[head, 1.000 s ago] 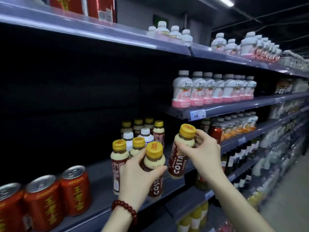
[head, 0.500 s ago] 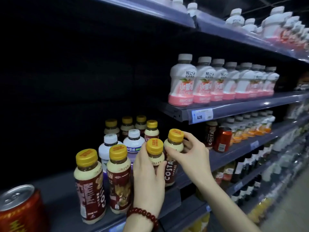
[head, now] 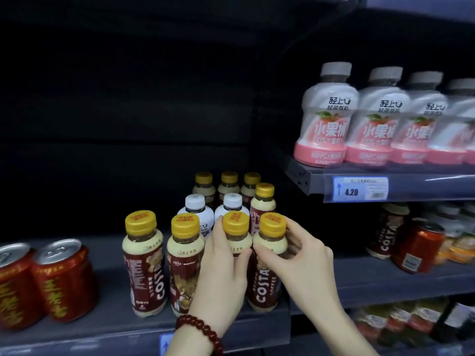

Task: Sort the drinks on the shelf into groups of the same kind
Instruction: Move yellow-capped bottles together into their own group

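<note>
Several Costa coffee bottles with yellow caps stand at the front of the grey shelf [head: 110,327]. My left hand [head: 221,273], with a red bead bracelet on its wrist, is wrapped around one Costa bottle [head: 236,227]. My right hand [head: 298,258] grips the neck of the Costa bottle beside it [head: 267,281]; both bottles stand on the shelf. Two more Costa bottles [head: 144,263] stand to their left. Behind are two white-capped bottles [head: 196,209] and more yellow-capped bottles [head: 228,183].
Red herbal-tea cans [head: 64,278] stand at the left of the shelf. Pink-and-white juice bottles [head: 326,116] line the higher shelf on the right, above a price tag [head: 359,188]. A Costa bottle [head: 385,235] and a red can [head: 419,250] stand on the right shelf.
Both hands brought their Costa bottles down and they now stand side by side on the shelf. The view has moved closer and lower.
</note>
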`<state>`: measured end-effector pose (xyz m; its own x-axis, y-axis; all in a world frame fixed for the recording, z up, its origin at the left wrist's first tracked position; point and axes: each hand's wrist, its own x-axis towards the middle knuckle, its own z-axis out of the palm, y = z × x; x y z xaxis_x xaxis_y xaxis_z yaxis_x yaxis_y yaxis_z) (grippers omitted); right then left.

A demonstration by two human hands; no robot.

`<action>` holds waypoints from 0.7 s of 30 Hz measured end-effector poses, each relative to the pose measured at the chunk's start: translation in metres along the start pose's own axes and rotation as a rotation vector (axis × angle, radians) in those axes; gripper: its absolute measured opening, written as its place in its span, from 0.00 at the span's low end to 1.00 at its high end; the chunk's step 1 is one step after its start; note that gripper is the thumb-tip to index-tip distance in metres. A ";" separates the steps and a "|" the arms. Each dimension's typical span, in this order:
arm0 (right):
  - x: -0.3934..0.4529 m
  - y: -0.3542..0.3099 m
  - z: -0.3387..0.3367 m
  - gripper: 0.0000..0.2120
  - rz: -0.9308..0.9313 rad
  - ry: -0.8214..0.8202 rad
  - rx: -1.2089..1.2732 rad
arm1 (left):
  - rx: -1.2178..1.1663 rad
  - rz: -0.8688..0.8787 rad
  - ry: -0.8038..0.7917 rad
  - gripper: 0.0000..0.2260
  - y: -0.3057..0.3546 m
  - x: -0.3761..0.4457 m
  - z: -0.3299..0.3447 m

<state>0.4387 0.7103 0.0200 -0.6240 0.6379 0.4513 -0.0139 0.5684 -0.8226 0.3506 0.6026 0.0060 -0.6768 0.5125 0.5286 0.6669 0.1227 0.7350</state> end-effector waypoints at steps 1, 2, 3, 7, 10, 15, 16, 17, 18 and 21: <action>0.000 0.000 -0.001 0.18 -0.002 -0.011 -0.001 | 0.007 0.000 0.007 0.23 0.001 0.000 0.000; 0.001 0.001 -0.003 0.18 -0.004 -0.022 -0.006 | 0.015 -0.003 0.009 0.21 0.001 0.000 0.000; 0.002 0.001 -0.003 0.18 -0.006 -0.033 -0.009 | 0.024 -0.009 0.005 0.20 0.001 0.000 0.000; 0.002 0.003 -0.005 0.19 -0.003 -0.073 0.007 | 0.033 -0.028 -0.042 0.16 0.001 0.002 -0.003; -0.001 0.006 -0.009 0.20 -0.011 -0.084 0.010 | 0.043 -0.038 -0.031 0.16 0.004 0.003 -0.004; 0.003 0.008 -0.015 0.17 0.004 -0.035 0.058 | 0.155 -0.031 -0.021 0.30 0.029 -0.004 -0.019; 0.006 0.005 -0.015 0.16 -0.001 -0.024 0.055 | 0.171 -0.028 -0.021 0.33 0.038 -0.007 -0.023; 0.008 0.002 -0.016 0.16 -0.013 -0.016 0.053 | 0.190 -0.021 -0.016 0.34 0.046 -0.008 -0.029; 0.011 -0.002 -0.015 0.16 -0.029 -0.010 0.052 | 0.209 -0.007 -0.009 0.33 0.053 -0.009 -0.035; 0.020 -0.017 -0.012 0.16 -0.088 -0.020 0.011 | 0.230 0.055 0.026 0.23 0.062 -0.004 -0.058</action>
<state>0.4361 0.7197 0.0477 -0.6353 0.5750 0.5155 -0.0784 0.6160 -0.7838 0.3766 0.5587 0.0736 -0.6430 0.5020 0.5785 0.7548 0.2873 0.5897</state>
